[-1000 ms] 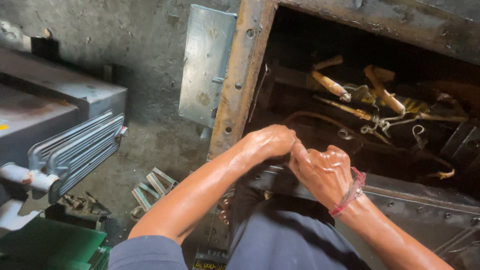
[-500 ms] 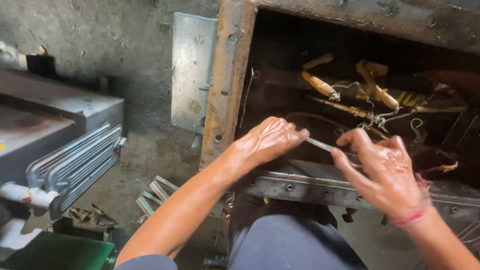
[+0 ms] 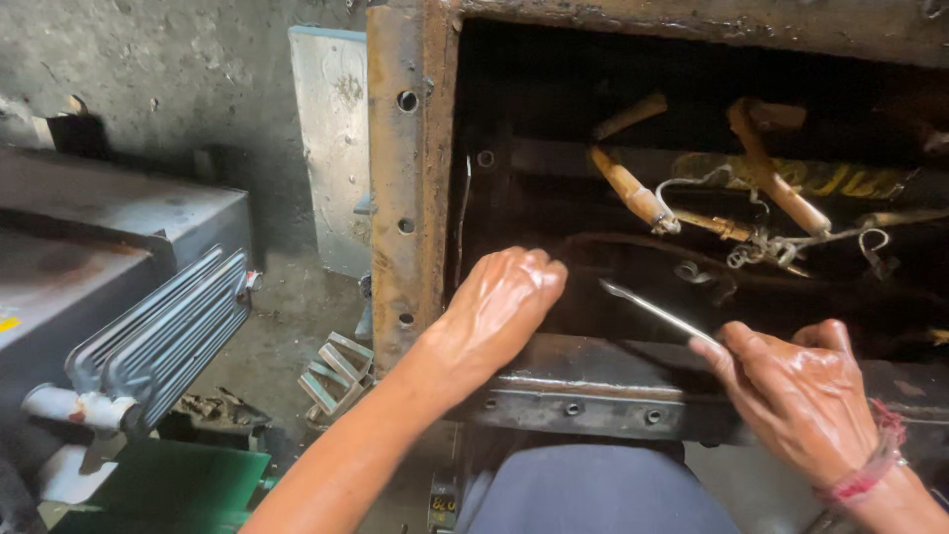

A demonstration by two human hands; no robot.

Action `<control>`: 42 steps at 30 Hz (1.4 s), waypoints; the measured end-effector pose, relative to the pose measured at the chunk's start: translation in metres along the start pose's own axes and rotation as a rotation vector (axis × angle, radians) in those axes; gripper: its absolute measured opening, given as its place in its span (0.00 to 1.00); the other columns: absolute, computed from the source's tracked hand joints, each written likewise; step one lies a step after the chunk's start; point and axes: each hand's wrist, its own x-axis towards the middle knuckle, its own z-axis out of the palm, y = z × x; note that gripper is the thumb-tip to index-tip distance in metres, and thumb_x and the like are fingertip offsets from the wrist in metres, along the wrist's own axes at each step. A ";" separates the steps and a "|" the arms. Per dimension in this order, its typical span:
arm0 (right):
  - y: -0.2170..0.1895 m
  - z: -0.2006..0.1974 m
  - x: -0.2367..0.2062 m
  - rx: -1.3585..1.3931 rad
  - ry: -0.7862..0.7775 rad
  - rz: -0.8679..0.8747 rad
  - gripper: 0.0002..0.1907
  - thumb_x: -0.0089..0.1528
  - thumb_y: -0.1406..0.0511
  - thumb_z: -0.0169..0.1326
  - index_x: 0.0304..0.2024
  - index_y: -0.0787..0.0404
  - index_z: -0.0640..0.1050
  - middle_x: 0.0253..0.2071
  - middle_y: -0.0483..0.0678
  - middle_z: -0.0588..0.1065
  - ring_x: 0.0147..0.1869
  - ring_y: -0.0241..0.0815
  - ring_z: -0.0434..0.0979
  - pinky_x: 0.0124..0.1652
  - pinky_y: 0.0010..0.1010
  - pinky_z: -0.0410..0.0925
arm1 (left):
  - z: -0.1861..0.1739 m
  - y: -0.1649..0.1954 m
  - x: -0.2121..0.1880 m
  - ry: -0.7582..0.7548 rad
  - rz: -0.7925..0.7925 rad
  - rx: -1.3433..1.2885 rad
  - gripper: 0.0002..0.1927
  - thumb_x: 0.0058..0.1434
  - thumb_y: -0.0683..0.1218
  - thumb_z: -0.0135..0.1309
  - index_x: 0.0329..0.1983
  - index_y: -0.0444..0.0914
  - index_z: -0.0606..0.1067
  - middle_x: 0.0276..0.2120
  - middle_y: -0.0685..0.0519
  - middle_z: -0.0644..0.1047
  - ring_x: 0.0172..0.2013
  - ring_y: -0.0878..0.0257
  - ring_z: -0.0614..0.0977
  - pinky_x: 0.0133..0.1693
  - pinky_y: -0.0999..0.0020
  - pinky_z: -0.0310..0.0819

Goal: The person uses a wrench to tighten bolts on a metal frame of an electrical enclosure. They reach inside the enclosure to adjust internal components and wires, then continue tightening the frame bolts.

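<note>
Right hand [image 3: 801,396] grip: metal strip's [image 3: 652,311] end

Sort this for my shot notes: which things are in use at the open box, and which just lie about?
In use: right hand holding thin metal tool; left hand inside rusty metal box.

Lying about: finned grey unit, metal plate, loose brackets.

left hand [image 3: 504,297] fingertips curled out of sight; metal strip [image 3: 652,311] end hidden in right hand [image 3: 796,396]
</note>
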 end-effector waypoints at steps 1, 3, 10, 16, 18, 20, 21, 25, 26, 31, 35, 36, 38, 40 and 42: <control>-0.001 0.001 0.002 0.018 0.142 -0.078 0.11 0.66 0.59 0.50 0.38 0.60 0.73 0.17 0.45 0.70 0.20 0.47 0.66 0.43 0.41 0.60 | 0.002 0.000 -0.003 0.015 0.038 0.084 0.11 0.63 0.38 0.45 0.48 0.32 0.69 0.39 0.43 0.71 0.44 0.48 0.76 0.51 0.54 0.71; -0.007 0.003 0.011 -0.087 -0.124 0.009 0.15 0.66 0.54 0.52 0.31 0.55 0.71 0.17 0.42 0.71 0.21 0.47 0.69 0.48 0.40 0.60 | 0.016 -0.004 -0.005 -0.157 -0.053 -0.031 0.04 0.61 0.39 0.46 0.39 0.35 0.68 0.34 0.43 0.71 0.40 0.47 0.76 0.46 0.53 0.70; -0.036 0.003 0.029 0.106 -0.057 -0.098 0.16 0.60 0.56 0.59 0.25 0.56 0.70 0.12 0.49 0.71 0.18 0.53 0.70 0.32 0.42 0.59 | 0.062 -0.008 -0.012 -0.361 -0.131 -0.125 0.04 0.57 0.40 0.48 0.27 0.36 0.72 0.27 0.44 0.75 0.34 0.47 0.79 0.39 0.51 0.72; -0.048 0.010 0.035 0.078 -0.004 -0.149 0.13 0.60 0.59 0.56 0.31 0.61 0.72 0.10 0.50 0.70 0.15 0.55 0.70 0.26 0.46 0.59 | 0.084 -0.015 -0.011 -0.423 -0.090 -0.088 0.07 0.53 0.43 0.53 0.21 0.36 0.77 0.23 0.43 0.78 0.28 0.46 0.82 0.29 0.51 0.75; -0.059 0.008 0.037 -0.014 -0.094 -0.108 0.13 0.61 0.58 0.55 0.26 0.58 0.71 0.13 0.51 0.71 0.16 0.56 0.72 0.29 0.47 0.63 | 0.085 -0.016 -0.012 -0.447 -0.092 -0.070 0.07 0.54 0.43 0.53 0.22 0.37 0.77 0.23 0.43 0.78 0.28 0.46 0.82 0.30 0.51 0.75; -0.070 0.006 0.039 -0.047 -0.134 -0.085 0.14 0.62 0.58 0.54 0.24 0.57 0.71 0.14 0.52 0.72 0.16 0.55 0.73 0.30 0.47 0.65 | 0.085 -0.016 -0.014 -0.429 -0.082 -0.073 0.07 0.54 0.43 0.53 0.22 0.37 0.77 0.23 0.43 0.78 0.28 0.46 0.82 0.30 0.51 0.75; -0.073 0.006 0.041 -0.033 -0.130 -0.091 0.14 0.62 0.58 0.53 0.24 0.57 0.71 0.14 0.51 0.72 0.16 0.54 0.74 0.31 0.47 0.66 | 0.085 -0.016 -0.014 -0.398 -0.078 -0.084 0.07 0.54 0.43 0.53 0.22 0.37 0.77 0.23 0.43 0.78 0.28 0.46 0.82 0.30 0.50 0.74; -0.066 0.015 0.043 0.019 -0.123 -0.129 0.16 0.63 0.58 0.53 0.22 0.55 0.71 0.12 0.51 0.71 0.16 0.55 0.73 0.25 0.45 0.65 | 0.088 -0.019 -0.014 -0.459 -0.105 -0.124 0.07 0.54 0.44 0.53 0.22 0.37 0.77 0.24 0.43 0.77 0.29 0.46 0.82 0.30 0.51 0.74; -0.060 0.020 0.042 0.015 -0.104 -0.149 0.15 0.63 0.58 0.53 0.23 0.56 0.71 0.11 0.51 0.70 0.15 0.55 0.72 0.24 0.45 0.65 | 0.088 -0.020 -0.013 -0.458 -0.101 -0.131 0.07 0.54 0.44 0.53 0.23 0.37 0.77 0.24 0.43 0.77 0.29 0.46 0.81 0.31 0.51 0.74; -0.043 0.036 0.039 -0.009 -0.108 -0.187 0.15 0.63 0.58 0.52 0.24 0.56 0.71 0.09 0.51 0.70 0.13 0.55 0.71 0.21 0.45 0.63 | 0.072 -0.015 -0.011 -0.403 -0.102 -0.162 0.10 0.57 0.43 0.51 0.22 0.37 0.75 0.24 0.43 0.77 0.30 0.46 0.81 0.34 0.50 0.73; -0.052 0.030 0.039 -0.013 -0.105 -0.211 0.14 0.63 0.58 0.52 0.25 0.57 0.71 0.09 0.52 0.70 0.14 0.56 0.71 0.23 0.46 0.63 | 0.066 -0.008 0.002 -0.349 -0.030 -0.282 0.08 0.59 0.43 0.49 0.30 0.37 0.78 0.29 0.43 0.78 0.36 0.46 0.82 0.40 0.51 0.75; -0.053 0.029 0.038 -0.009 -0.104 -0.221 0.15 0.63 0.58 0.52 0.24 0.57 0.70 0.09 0.52 0.70 0.14 0.57 0.71 0.23 0.46 0.63 | 0.072 -0.009 0.010 -0.539 -0.091 -0.314 0.09 0.61 0.44 0.49 0.32 0.39 0.80 0.30 0.43 0.79 0.36 0.46 0.82 0.40 0.51 0.75; -0.051 0.034 0.034 -0.007 -0.133 -0.200 0.14 0.63 0.59 0.52 0.25 0.56 0.70 0.10 0.52 0.70 0.15 0.57 0.71 0.25 0.47 0.64 | 0.086 -0.018 0.014 -0.742 -0.115 -0.322 0.11 0.62 0.46 0.48 0.36 0.40 0.81 0.33 0.44 0.81 0.38 0.47 0.83 0.39 0.52 0.75; -0.045 0.047 0.025 -0.004 -0.202 -0.118 0.13 0.64 0.58 0.51 0.26 0.56 0.71 0.11 0.52 0.70 0.16 0.57 0.72 0.27 0.49 0.64 | 0.102 -0.030 0.009 -0.780 -0.033 -0.286 0.11 0.63 0.46 0.47 0.38 0.41 0.81 0.35 0.47 0.82 0.39 0.49 0.83 0.40 0.54 0.77; -0.040 0.058 0.016 -0.024 -0.064 -0.168 0.11 0.63 0.58 0.52 0.32 0.58 0.72 0.15 0.52 0.70 0.19 0.56 0.73 0.30 0.50 0.64 | 0.119 -0.038 0.006 -0.890 -0.001 -0.252 0.12 0.63 0.46 0.47 0.40 0.42 0.81 0.37 0.47 0.82 0.41 0.49 0.84 0.42 0.54 0.77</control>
